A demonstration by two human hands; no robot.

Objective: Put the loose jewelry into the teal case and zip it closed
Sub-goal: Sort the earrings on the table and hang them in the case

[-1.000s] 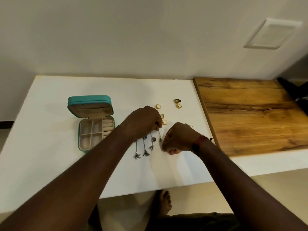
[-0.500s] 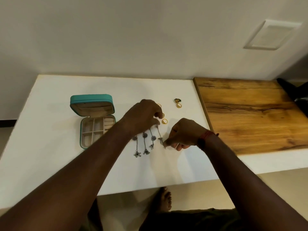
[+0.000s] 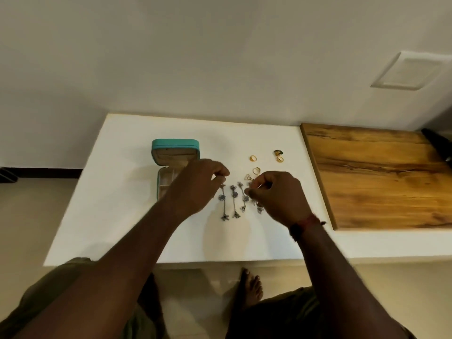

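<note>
The teal case (image 3: 175, 146) stands open on the white table (image 3: 122, 204), lid upright, its beige compartments partly hidden behind my left hand (image 3: 195, 184). Several long silver drop earrings (image 3: 234, 200) lie side by side in the middle. My left hand pinches the top of the leftmost silver earring (image 3: 223, 201). My right hand (image 3: 278, 194) pinches the top of the rightmost silver earring (image 3: 259, 208). Gold rings (image 3: 253, 158) and a green-stoned ring (image 3: 278, 152) lie behind them, with a small triangular gold piece (image 3: 248, 177) near my right fingers.
A wooden board (image 3: 379, 177) covers the table's right part. A dark object (image 3: 437, 143) lies at its far right edge. The wall rises behind the table. My bare foot (image 3: 252, 287) shows on the floor below the front edge.
My left hand has moved left from the rings to the top of the leftmost earring. My right hand has shifted up to the top of the rightmost earring. The camera view has tilted.
</note>
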